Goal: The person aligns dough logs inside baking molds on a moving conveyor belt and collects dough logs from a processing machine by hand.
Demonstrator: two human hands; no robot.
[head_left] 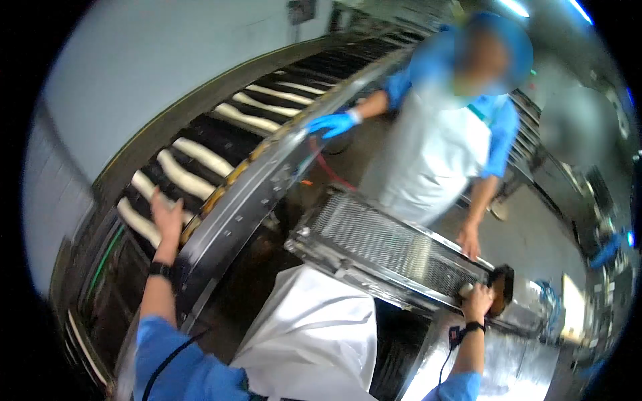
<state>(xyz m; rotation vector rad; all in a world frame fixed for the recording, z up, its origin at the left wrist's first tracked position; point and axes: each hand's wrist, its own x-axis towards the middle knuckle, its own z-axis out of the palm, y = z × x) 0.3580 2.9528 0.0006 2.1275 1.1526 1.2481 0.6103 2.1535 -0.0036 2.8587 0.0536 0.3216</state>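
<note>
Long white dough strips (186,175) lie crosswise on a dark conveyor belt (207,137) to my left. My left hand (167,217), bare with a dark wristband, is over one of the nearest strips, its fingers curved around it with pale dough showing between them. On my right, a narrow metal conveyor with a mesh surface (381,234) stretches across in front of me. My right hand (478,302), also bare, is at its near right end with the fingers curled. A small pale piece (466,289) shows at those fingertips; its kind is unclear.
A co-worker in a white apron (428,160) stands across the mesh conveyor. Their blue-gloved hand (334,123) rests on the belt's metal side rail (247,194); their bare hand (469,240) is at the mesh conveyor's edge. A brown-and-black block (501,289) sits beside my right hand.
</note>
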